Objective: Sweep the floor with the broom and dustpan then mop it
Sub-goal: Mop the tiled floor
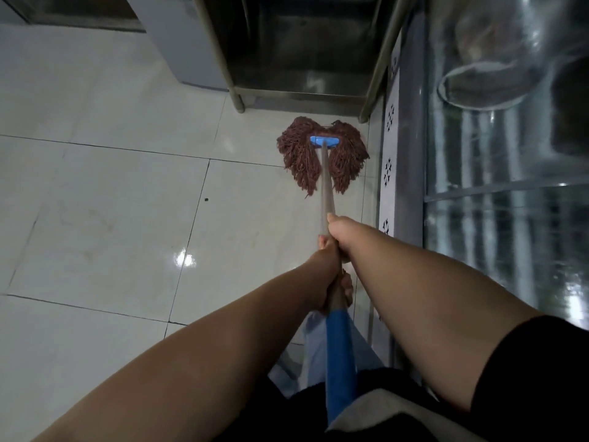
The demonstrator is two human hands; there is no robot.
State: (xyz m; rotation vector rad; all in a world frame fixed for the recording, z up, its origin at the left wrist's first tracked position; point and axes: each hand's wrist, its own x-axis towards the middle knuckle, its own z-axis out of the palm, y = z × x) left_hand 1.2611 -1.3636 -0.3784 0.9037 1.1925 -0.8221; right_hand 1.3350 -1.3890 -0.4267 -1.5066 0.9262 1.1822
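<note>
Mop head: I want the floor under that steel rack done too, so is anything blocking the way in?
The rack's lower crossbar and two legs stand just beyond the mop head; the gap beneath looks low.

Dim, soft wide-angle view, glare spot on glossy floor [185, 260]

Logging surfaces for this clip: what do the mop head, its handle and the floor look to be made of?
Mop head: reddish-brown string yarn, likely cotton or a blend, in matte twisted strands held by a blue, probably plastic, clamp.
Handle: smooth pale shaft, metal or coated wood, unclear; a blue sleeve covers the near end.
Floor: glossy pale tiles, likely glazed ceramic, with dark grout lines and a light glare.
</note>
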